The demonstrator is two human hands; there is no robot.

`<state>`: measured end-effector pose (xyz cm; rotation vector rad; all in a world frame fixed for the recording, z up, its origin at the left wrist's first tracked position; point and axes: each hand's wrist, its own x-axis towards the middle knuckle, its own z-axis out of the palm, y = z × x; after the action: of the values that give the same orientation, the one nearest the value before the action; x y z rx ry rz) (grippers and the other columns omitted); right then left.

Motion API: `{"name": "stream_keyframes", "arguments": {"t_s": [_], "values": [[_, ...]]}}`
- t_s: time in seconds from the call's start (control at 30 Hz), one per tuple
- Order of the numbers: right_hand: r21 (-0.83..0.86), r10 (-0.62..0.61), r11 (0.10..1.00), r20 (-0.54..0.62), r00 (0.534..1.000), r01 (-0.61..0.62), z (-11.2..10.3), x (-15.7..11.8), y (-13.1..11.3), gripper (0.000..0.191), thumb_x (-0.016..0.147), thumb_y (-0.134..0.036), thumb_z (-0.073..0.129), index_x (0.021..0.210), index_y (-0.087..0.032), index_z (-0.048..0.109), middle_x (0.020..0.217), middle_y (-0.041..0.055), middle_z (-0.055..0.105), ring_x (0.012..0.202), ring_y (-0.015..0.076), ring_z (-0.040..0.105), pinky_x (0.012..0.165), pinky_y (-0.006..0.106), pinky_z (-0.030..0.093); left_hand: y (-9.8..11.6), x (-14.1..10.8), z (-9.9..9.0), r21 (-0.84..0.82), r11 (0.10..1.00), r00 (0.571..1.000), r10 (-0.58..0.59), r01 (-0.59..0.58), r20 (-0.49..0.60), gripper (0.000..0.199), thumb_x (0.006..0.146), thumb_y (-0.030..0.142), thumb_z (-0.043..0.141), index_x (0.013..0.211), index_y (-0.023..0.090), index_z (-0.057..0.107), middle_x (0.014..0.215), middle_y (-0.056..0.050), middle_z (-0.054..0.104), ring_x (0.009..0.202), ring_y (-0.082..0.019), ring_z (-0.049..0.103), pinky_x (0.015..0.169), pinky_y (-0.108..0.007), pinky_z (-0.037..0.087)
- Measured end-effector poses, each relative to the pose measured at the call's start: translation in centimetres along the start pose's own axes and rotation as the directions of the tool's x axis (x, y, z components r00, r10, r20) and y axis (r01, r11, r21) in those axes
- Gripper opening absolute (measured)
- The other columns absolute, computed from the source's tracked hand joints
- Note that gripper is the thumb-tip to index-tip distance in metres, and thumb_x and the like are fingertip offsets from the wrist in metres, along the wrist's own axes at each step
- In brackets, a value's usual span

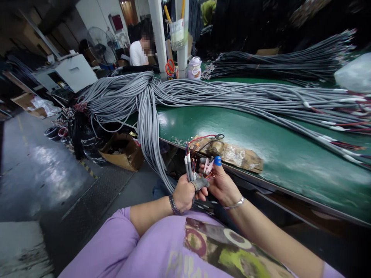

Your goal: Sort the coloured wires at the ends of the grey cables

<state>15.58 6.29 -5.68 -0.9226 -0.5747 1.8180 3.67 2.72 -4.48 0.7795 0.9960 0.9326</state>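
Observation:
My left hand [185,192] is closed around several grey cables [189,168], whose white-banded ends point up and fan out into thin coloured wires [189,148]. A worn grey wrap [199,183] covers its thumb. Close beside it, my right hand [222,187] is closed, with a blue cap [217,161] on one fingertip. At its fingers is a small pink-and-white tool [208,166], like a clip or small pliers; its exact kind does not show. Some loose coloured wires [211,177] lie between the two hands.
A green table [261,127] bears long grey cable bundles [232,92], some hanging over its edge. A taped board [240,156] lies at the near edge. Dark cables [278,58] are piled behind. A cardboard box [124,154] stands below left. A person [138,53] sits farther back.

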Motion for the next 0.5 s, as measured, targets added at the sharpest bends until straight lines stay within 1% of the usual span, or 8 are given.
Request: {"name": "stream_keyframes", "arguments": {"t_s": [0.1, 0.23, 0.37, 0.5], "values": [[0.039, -0.028, 0.999, -0.033, 0.999, 0.030, 0.0, 0.0, -0.1, 0.054, 0.067, -0.077, 0.058, 0.073, -0.024, 0.062, 0.059, 0.0017, 0.062, 0.050, 0.0193, 0.057, 0.051, 0.034, 0.050, 0.2, -0.1, 0.0, 0.003, 1.000, 1.000, -0.001, 0.001, 0.008, 0.037, 0.065, 0.045, 0.073, 0.071, 0.012, 0.059, 0.052, -0.001, 0.059, 0.036, -0.008, 0.050, 0.035, -0.018, 0.026], [0.123, -0.036, 0.991, -0.067, 0.997, 0.044, -0.1, -0.1, -0.2, 0.049, 0.069, -0.073, 0.062, 0.075, -0.024, 0.065, 0.070, 0.0030, 0.067, 0.054, 0.0171, 0.056, 0.054, 0.031, 0.050, 0.6, -0.5, 0.0, -0.004, 1.000, 1.000, -0.011, 0.011, 0.006, 0.040, 0.063, 0.048, 0.075, 0.070, 0.012, 0.058, 0.051, -0.001, 0.059, 0.035, -0.008, 0.049, 0.034, -0.018, 0.025], [0.115, -0.016, 0.993, -0.040, 0.999, 0.021, -0.2, -0.4, -0.6, 0.042, 0.074, -0.066, 0.063, 0.074, -0.024, 0.065, 0.075, 0.0028, 0.069, 0.057, 0.0160, 0.057, 0.057, 0.030, 0.050, 0.8, -1.2, -0.2, 0.002, 1.000, 1.000, -0.005, 0.005, 0.022, 0.042, 0.062, 0.050, 0.076, 0.067, 0.013, 0.056, 0.050, -0.001, 0.059, 0.034, -0.008, 0.049, 0.034, -0.018, 0.026], [0.096, -0.015, 0.995, -0.002, 1.000, 0.015, -0.3, -0.7, -1.0, 0.030, 0.076, -0.053, 0.069, 0.077, -0.023, 0.066, 0.078, 0.0022, 0.071, 0.060, 0.0152, 0.060, 0.057, 0.029, 0.049, 0.9, -1.7, -0.7, 0.003, 1.000, 0.999, -0.003, 0.003, 0.051, 0.045, 0.061, 0.052, 0.076, 0.066, 0.012, 0.056, 0.050, -0.001, 0.059, 0.033, -0.008, 0.049, 0.033, -0.018, 0.029]]}}
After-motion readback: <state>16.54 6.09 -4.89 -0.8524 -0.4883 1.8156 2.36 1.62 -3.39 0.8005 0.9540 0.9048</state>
